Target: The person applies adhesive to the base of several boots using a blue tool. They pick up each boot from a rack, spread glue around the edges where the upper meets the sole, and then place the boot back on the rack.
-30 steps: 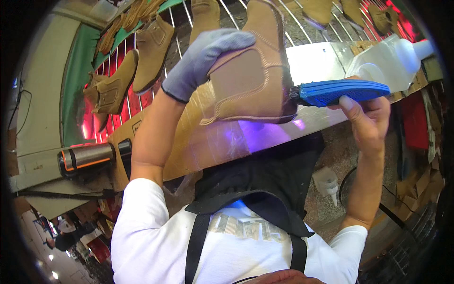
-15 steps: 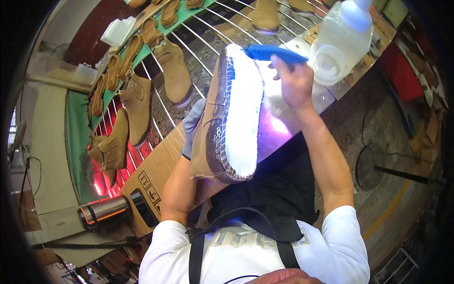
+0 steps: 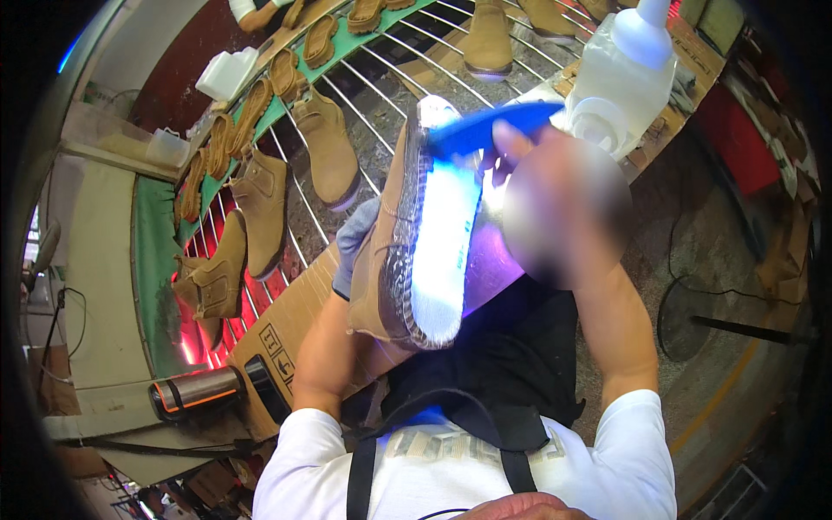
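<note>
My left hand (image 3: pixel 354 249), in a grey glove, grips a tan boot (image 3: pixel 371 282) from its left side, with some fingers hidden behind it. The boot is tipped so its underside faces up at me. Strong light washes out the pale sole area (image 3: pixel 439 276), which has stitching along its dark, wet-looking edge. My bare right hand (image 3: pixel 542 165) is closed on a blue brush (image 3: pixel 494 126), laid across the upper part of the sole. The brush's working end is hard to make out, and a blur covers much of that hand and wrist.
Several tan boots (image 3: pixel 325 152) rest on a metal-bar rack (image 3: pixel 373 65) over a red glow. Loose soles (image 3: pixel 251 113) line its green edge (image 3: pixel 334 61). A translucent squeeze bottle (image 3: pixel 620 82) stands at right, a steel flask (image 3: pixel 199 394) at left. Across the rack shows another person's arm (image 3: pixel 260 16).
The brush has swung left and lower over the sole, with my right hand following. The boot sits slightly lower. Another person's arm has appeared at the top.
</note>
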### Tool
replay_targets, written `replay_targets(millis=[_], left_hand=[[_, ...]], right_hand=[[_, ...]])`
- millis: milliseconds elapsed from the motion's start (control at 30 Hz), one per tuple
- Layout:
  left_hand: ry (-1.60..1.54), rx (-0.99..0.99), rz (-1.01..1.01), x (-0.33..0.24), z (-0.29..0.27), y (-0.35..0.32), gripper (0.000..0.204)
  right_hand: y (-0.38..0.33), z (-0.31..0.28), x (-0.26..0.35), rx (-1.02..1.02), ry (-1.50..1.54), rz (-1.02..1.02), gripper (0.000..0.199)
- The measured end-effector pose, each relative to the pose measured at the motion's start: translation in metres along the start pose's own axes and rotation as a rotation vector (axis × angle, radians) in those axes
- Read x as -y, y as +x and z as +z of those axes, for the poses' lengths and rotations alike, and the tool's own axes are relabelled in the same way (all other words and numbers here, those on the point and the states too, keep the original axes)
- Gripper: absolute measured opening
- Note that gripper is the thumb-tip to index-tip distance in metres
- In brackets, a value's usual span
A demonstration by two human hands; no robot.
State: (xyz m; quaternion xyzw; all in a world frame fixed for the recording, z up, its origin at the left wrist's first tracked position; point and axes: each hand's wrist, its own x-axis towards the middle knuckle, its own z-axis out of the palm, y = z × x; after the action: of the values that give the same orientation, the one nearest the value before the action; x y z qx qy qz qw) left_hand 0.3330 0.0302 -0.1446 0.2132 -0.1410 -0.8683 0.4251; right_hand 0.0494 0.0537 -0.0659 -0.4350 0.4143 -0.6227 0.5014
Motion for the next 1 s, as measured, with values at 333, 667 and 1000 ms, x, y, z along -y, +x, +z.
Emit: replay_targets(millis=[333, 667, 1000], left_hand=[[0.491, 0.129, 0.099, -0.040, 0.064, 0.005, 0.058], [2.138, -0.162, 0.110, -0.154, 0.140, 0.192, 0.056], [2.330, -0.227, 0.172, -0.134, 0.088, 0.295, 0.053]], right_hand=[[-0.043, -0.029, -0.025, -0.044, -0.363, -0.393, 0.010], [-0.035, -0.065, -0.098, -0.322, 0.005, -0.105, 0.018], [-0.044, -0.064, -0.094, -0.311, 0.090, -0.006, 0.018]])
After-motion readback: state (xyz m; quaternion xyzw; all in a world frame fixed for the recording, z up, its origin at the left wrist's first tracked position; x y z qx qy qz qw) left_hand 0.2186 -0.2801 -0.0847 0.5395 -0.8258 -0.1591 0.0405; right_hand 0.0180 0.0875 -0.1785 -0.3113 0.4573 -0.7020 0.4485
